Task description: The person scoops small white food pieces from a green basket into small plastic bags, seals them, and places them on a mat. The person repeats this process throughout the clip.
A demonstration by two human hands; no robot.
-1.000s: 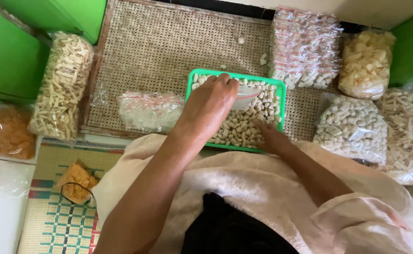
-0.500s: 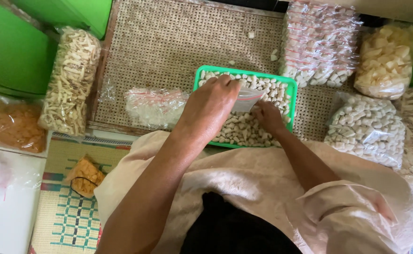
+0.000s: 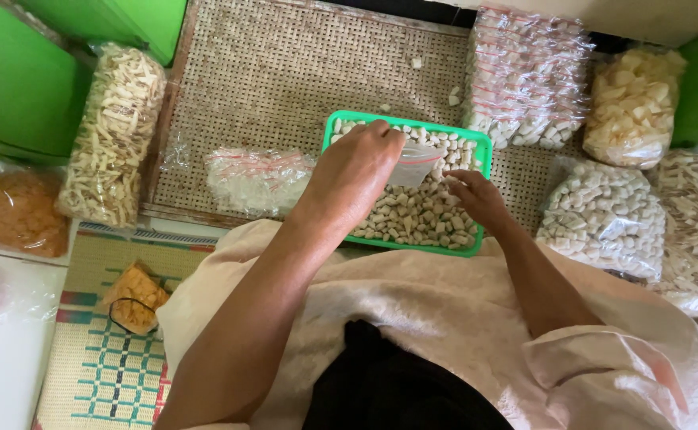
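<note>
A green plastic tray (image 3: 486,148) full of small pale snack pieces (image 3: 417,216) lies on a woven mat in front of me. My left hand (image 3: 354,171) hovers over the tray's left half and pinches a small clear plastic bag (image 3: 414,164) by its mouth. My right hand (image 3: 476,199) rests on the pieces at the tray's right side, fingers curled among them, just below and right of the bag. A pale pink garment covers my lap below the tray.
A pile of small empty clear bags (image 3: 257,180) lies left of the tray. Filled snack bags stand around: long sticks (image 3: 114,131) at left, orange crackers (image 3: 11,211) far left, stacked packets (image 3: 528,76) and chunky pieces (image 3: 604,219) at right. Green walls (image 3: 23,80) border the mat.
My right hand has moved from the tray's lower edge up onto the pieces. The clear bag now shows plainly in my left hand. The view shifted slightly.
</note>
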